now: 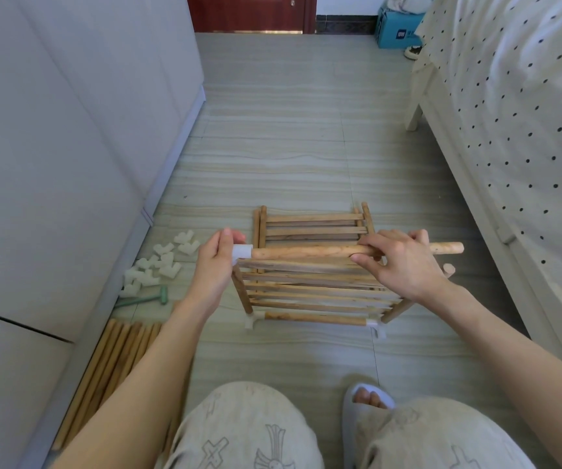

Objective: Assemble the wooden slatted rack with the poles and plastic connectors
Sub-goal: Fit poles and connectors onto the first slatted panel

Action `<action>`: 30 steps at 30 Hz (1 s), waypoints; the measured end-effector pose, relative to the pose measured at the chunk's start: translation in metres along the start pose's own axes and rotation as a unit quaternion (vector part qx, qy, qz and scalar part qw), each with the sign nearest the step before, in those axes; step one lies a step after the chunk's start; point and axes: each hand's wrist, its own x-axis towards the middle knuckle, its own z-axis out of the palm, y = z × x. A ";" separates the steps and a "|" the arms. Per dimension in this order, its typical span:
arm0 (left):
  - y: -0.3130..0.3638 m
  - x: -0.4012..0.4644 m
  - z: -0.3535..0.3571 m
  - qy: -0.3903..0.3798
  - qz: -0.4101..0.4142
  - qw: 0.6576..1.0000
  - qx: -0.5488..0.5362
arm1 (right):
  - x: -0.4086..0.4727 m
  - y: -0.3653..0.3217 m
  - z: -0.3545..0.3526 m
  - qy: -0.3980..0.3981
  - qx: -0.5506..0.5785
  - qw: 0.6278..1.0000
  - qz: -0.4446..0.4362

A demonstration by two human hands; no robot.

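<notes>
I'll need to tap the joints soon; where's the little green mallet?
Head view, lower left: the green mallet lies on the floor beside the white connectors, near the spare poles.

Open tiled floor (273, 147) is seen beyond the slatted rack (310, 289), running clear to the door (249, 11). To the rack's left, passage is narrowed by the white cabinet (53, 130), with plastic connectors (161, 262), a green mallet (144, 299) and spare poles (114, 360) strewn along its base. To the rack's right, a strip of floor is hemmed in by the bed frame (459, 184). A second slatted panel (310, 225) is laid just behind the rack; knees and a slipper (357, 407) are placed before it.
</notes>
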 end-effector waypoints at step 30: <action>-0.001 -0.006 -0.001 0.012 0.007 1.000 0.012 | 0.004 -0.007 0.002 0.115 -0.006 0.991 -0.075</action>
